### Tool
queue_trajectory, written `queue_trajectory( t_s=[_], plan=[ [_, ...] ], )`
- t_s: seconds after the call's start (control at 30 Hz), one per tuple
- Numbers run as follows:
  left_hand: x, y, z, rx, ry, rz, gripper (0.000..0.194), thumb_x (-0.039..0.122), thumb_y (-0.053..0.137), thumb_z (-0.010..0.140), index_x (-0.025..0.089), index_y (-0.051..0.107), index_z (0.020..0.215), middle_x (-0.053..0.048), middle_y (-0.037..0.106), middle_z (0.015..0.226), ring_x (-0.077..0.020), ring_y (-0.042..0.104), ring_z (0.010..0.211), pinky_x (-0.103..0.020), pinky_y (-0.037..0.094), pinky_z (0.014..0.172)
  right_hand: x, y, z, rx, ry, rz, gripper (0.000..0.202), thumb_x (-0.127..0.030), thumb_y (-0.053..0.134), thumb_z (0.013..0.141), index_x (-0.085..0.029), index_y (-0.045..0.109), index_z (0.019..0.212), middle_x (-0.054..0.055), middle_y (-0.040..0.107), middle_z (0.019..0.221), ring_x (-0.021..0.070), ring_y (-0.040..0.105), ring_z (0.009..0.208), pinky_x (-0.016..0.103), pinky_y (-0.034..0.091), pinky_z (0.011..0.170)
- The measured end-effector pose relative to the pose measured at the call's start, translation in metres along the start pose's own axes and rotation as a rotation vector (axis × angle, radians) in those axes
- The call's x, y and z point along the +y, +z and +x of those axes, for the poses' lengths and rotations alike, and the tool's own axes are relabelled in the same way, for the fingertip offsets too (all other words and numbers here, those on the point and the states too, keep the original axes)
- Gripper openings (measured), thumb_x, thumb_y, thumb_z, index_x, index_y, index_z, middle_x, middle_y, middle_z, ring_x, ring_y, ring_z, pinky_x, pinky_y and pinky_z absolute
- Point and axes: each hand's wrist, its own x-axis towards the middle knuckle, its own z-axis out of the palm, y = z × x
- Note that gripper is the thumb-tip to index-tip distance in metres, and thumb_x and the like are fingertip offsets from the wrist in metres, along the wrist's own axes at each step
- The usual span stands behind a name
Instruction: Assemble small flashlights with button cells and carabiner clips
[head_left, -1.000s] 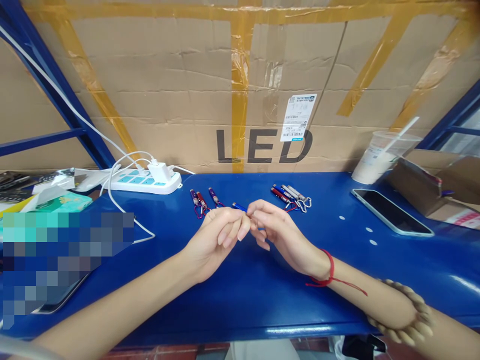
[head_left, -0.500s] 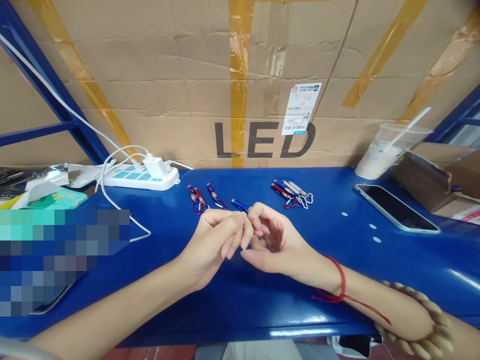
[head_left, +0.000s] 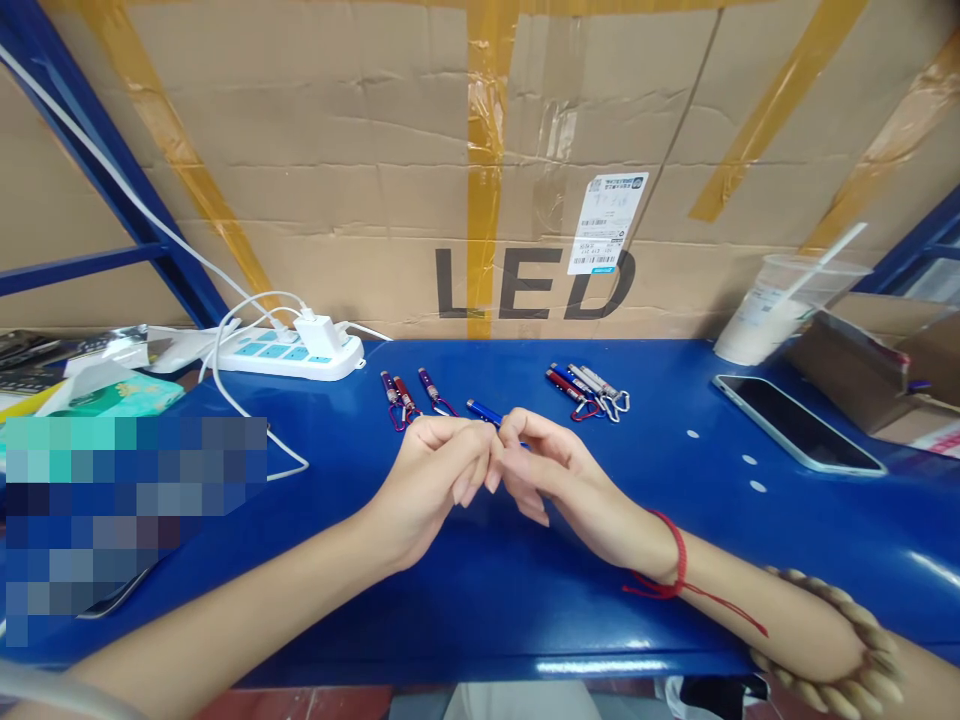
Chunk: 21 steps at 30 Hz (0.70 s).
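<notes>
My left hand [head_left: 442, 475] and my right hand [head_left: 559, 475] meet above the middle of the blue table, their fingertips touching. Curled fingers close my left hand. My right hand has its thumb and forefinger pinched together, the other fingers bent below. Whatever they pinch is hidden or too small to name. Just behind the fingers is a blue penlight [head_left: 484, 411], partly covered by them; I cannot tell if a finger touches it. Farther back lie a purple penlight [head_left: 427, 383], a red penlight [head_left: 401, 391] and, to the right, several penlights [head_left: 576, 380] with carabiner clips.
A white power strip [head_left: 289, 355] with plugs and cables stands back left. Packets [head_left: 112, 390] lie at the left edge. On the right are a phone [head_left: 799, 422], a plastic cup [head_left: 757, 310] with a straw and an open carton [head_left: 847, 360]. A large cardboard box [head_left: 360, 200] rises behind.
My right thumb has moved up and closed against the forefinger, where a gap showed before. My left hand keeps its pose. The view has shifted slightly.
</notes>
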Motion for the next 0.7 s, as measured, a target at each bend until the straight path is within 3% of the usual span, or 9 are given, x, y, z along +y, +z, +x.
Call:
queue_trajectory(
  t_s=[0.1, 0.3, 0.53, 0.7],
  plan=[
    [-0.009, -0.005, 0.007, 0.051, -0.009, 0.015, 0.047, 0.022, 0.055, 0.073, 0.02, 0.036, 0.031, 0.004, 0.034, 0.032, -0.01, 0.043, 0.047, -0.025, 0.039, 0.059, 0.004, -0.004, 0.004, 0.075, 0.038, -0.065, 0.026, -0.038, 0.057, 0.082, -0.018, 0.047, 0.071, -0.007, 0.041, 0.054, 0.0046, 0.033, 0.042, 0.018, 0.028, 0.04],
    [-0.026, -0.016, 0.02, -0.001, 0.047, -0.002, 0.047, 0.023, 0.051, 0.077, 0.019, 0.038, 0.032, 0.004, 0.036, 0.033, -0.0089, 0.04, 0.04, -0.027, 0.043, 0.059, 0.007, -0.012, 0.011, 0.211, 0.05, -0.21, 0.029, -0.042, 0.059, 0.079, -0.019, 0.044, 0.071, -0.007, 0.041, 0.05, 0.006, 0.033, 0.041, 0.019, 0.027, 0.041],
    [-0.021, -0.018, 0.022, 0.008, -0.205, -0.202, 0.049, 0.018, 0.032, 0.082, 0.017, 0.039, 0.034, 0.003, 0.032, 0.031, -0.0077, 0.033, 0.03, -0.025, 0.042, 0.048, 0.015, -0.023, 0.02, 0.316, 0.078, -0.219, 0.031, -0.045, 0.06, 0.073, -0.02, 0.042, 0.073, -0.008, 0.038, 0.051, 0.0063, 0.034, 0.042, 0.019, 0.028, 0.041],
    [-0.019, -0.021, 0.024, -0.033, -0.25, -0.228, 0.046, 0.018, 0.03, 0.082, 0.016, 0.041, 0.037, 0.004, 0.031, 0.032, -0.0067, 0.026, 0.025, -0.023, 0.037, 0.04, 0.019, -0.02, 0.021, 0.303, 0.084, -0.201, 0.03, -0.043, 0.06, 0.072, -0.02, 0.041, 0.073, -0.008, 0.037, 0.053, 0.0062, 0.034, 0.043, 0.018, 0.028, 0.04]
  ],
)
